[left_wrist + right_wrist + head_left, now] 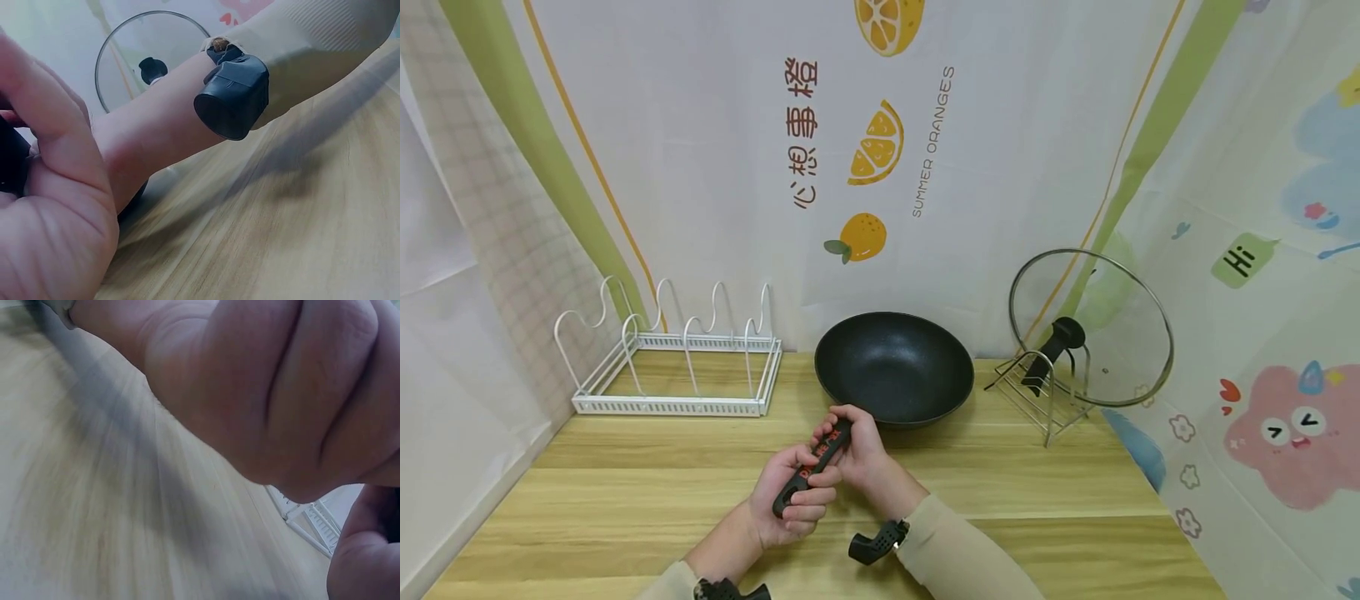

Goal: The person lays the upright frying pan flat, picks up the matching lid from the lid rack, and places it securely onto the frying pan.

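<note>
A black wok [891, 367] faces me in the head view, its bowl at the back middle of the table and its handle [820, 458] pointing toward me. My left hand [784, 498] grips the lower end of that handle, fingers wrapped round it. Close to the bowl, my right hand [867, 448] grips the upper part. Red lettering shows on the handle between the two hands. In the left wrist view, the left hand [56, 194] is curled round the black handle at the edge. The right hand [269, 394] fills the top of the right wrist view with bent fingers.
At the left stands a white metal rack [673, 407] with several upright wire loops. On the right, a glass lid [1105, 333] with a black knob leans in a small wire stand [1048, 417]. Printed cloths [737, 208] hang behind the wooden table [647, 483] and along its sides.
</note>
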The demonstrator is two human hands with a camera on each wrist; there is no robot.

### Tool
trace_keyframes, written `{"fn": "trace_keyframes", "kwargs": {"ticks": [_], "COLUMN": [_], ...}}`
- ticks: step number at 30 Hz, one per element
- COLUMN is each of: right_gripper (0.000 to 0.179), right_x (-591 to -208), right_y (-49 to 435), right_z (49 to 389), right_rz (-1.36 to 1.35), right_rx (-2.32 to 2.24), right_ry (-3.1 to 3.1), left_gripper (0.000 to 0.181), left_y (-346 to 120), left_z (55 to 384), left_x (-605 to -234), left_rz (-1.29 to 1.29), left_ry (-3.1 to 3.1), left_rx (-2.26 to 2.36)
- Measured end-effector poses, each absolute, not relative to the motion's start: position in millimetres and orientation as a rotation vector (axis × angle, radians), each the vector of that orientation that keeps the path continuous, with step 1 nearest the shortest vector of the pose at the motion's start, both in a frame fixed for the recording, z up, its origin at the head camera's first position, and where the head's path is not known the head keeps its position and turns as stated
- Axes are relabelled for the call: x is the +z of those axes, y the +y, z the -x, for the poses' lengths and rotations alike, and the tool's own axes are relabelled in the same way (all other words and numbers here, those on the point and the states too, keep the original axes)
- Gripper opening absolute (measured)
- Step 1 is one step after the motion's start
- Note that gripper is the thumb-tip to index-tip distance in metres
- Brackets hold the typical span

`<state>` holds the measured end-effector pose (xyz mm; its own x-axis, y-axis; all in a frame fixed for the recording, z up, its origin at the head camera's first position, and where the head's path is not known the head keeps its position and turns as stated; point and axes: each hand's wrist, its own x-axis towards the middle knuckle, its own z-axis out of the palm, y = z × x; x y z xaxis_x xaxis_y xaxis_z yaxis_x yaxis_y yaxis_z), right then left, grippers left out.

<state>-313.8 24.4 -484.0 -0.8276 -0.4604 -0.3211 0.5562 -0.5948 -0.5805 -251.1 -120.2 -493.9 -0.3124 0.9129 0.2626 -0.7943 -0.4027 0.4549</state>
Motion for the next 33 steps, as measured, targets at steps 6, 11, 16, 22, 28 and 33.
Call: {"fn": "trace_keyframes", "kwargs": {"ticks": [6, 11, 16, 22, 28, 33], "right_gripper": [0.02, 0.016, 0.018, 0.036, 0.06, 0.042], "right_x": [-484, -484, -486, -489, -491, -495], "right_y": [28, 30, 36, 47, 60, 75], "right_z": [313, 311, 310, 306, 298, 290], "right_rz": [-0.146, -0.135, -0.085, -0.012, 0.039, 0.037], "right_rx": [-2.353, -2.361, -2.357, -2.314, -2.26, -2.207], "right_ry": [0.996, 1.001, 0.945, 0.995, 1.111, 1.234], "left_gripper": [0.028, 0.033, 0.04, 0.046, 0.054, 0.059], "left_y": [-120, -121, -124, -131, -140, -150], "left_z": [252, 251, 251, 250, 248, 244], "left_x": [-493, -491, -490, -486, -482, -480], "left_rz": [-0.588, -0.573, -0.541, -0.539, -0.503, -0.453], "left_ry": [0.326, 0.405, 0.53, 0.73, 0.945, 1.097], "left_rx": [1.936, 1.963, 1.945, 1.971, 1.95, 1.909]}}
